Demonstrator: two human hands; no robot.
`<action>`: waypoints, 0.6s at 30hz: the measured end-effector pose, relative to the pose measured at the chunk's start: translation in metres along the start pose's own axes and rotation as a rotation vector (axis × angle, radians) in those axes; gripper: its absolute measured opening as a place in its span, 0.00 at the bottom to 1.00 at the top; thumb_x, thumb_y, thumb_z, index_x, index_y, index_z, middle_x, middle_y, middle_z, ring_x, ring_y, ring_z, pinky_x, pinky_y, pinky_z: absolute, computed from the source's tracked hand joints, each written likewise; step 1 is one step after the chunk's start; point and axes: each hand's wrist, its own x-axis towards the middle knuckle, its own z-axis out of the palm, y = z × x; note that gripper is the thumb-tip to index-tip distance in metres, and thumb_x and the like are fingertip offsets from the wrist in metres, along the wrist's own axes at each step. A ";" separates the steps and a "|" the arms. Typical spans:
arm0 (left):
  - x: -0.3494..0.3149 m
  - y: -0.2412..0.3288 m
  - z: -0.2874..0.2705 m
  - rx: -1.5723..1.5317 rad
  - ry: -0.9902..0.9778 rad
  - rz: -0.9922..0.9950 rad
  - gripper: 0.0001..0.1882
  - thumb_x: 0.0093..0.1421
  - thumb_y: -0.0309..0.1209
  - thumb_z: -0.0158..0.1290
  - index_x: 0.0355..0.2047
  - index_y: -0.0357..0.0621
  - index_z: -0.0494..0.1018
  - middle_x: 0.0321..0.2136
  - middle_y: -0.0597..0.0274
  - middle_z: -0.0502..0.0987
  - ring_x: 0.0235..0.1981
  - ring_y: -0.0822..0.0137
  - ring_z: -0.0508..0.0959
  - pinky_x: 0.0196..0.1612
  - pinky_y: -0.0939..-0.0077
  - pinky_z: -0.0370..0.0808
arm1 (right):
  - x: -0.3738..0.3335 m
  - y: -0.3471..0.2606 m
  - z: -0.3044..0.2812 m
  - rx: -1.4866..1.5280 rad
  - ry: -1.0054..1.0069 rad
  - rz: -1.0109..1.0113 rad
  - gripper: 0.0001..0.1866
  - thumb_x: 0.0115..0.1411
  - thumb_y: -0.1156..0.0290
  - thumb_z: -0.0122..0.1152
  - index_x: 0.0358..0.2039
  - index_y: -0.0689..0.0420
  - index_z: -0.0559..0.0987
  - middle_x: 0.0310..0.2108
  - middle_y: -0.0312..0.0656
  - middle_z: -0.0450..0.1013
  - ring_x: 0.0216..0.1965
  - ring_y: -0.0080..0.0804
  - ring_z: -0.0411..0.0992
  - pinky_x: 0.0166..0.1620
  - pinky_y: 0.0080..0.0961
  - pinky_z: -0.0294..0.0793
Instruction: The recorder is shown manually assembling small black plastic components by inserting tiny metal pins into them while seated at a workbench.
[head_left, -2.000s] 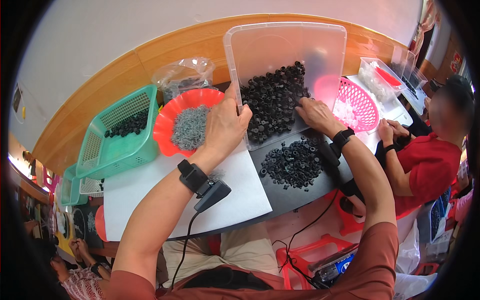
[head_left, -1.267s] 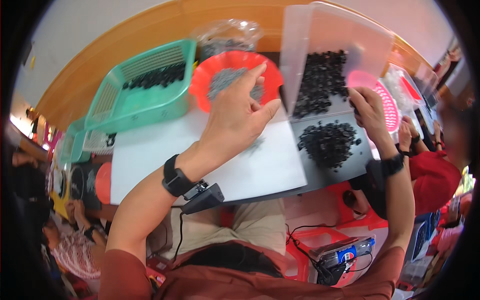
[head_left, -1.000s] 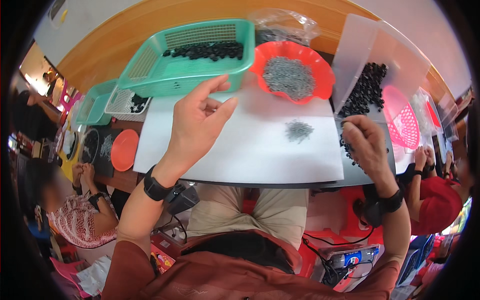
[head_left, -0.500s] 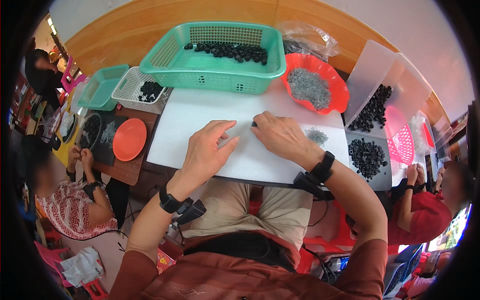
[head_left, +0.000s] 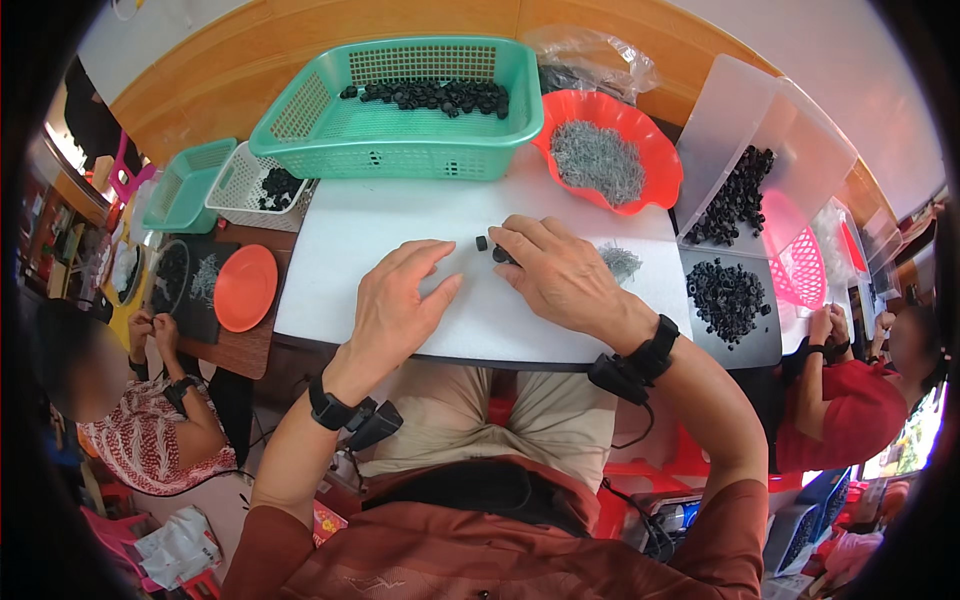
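Above the white mat (head_left: 330, 270) my left hand (head_left: 395, 295) holds nothing, its thumb and fingers apart. Across from it, my right hand (head_left: 550, 265) is bent down to the mat, thumb and fingers closed around a small black part (head_left: 501, 256). Just left of those fingertips a loose black part (head_left: 481, 243) lies on the mat. Partly behind my right hand sits a small pile of thin metal pins (head_left: 619, 262). Each of my wrists wears a black strap with a small device.
A green basket (head_left: 400, 160) with black parts stands at the back. Right of it are a red scalloped bowl (head_left: 667, 180) of pins, a clear bin (head_left: 720, 110) and a heap of black parts (head_left: 727, 300). Co-workers sit at left and right, beside an orange plate (head_left: 246, 288) and a pink basket (head_left: 800, 270).
The view has shifted slightly. A black part now lies loose on the mat left of my right fingertips, and another shows at those fingers. My left hand remains open.
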 end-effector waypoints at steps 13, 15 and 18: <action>0.014 0.011 0.019 0.106 0.012 0.155 0.22 0.57 0.30 0.65 0.52 0.39 0.78 0.50 0.51 0.80 0.47 0.55 0.81 0.51 0.62 0.78 | -0.038 0.015 -0.018 0.305 0.222 0.100 0.16 0.61 0.77 0.64 0.50 0.64 0.77 0.52 0.53 0.76 0.50 0.56 0.75 0.52 0.44 0.76; 0.017 0.018 0.019 0.125 0.001 0.183 0.24 0.56 0.31 0.66 0.53 0.39 0.78 0.53 0.49 0.79 0.52 0.52 0.78 0.55 0.60 0.75 | -0.046 0.016 -0.024 0.294 0.245 0.122 0.16 0.60 0.77 0.65 0.49 0.64 0.78 0.52 0.52 0.76 0.50 0.55 0.75 0.52 0.43 0.76; 0.022 0.025 0.024 0.163 -0.051 0.227 0.31 0.53 0.34 0.69 0.57 0.40 0.75 0.59 0.46 0.73 0.61 0.47 0.71 0.63 0.57 0.70 | -0.059 0.018 -0.032 0.216 0.253 0.126 0.15 0.58 0.77 0.67 0.46 0.62 0.80 0.49 0.49 0.77 0.48 0.52 0.75 0.50 0.41 0.76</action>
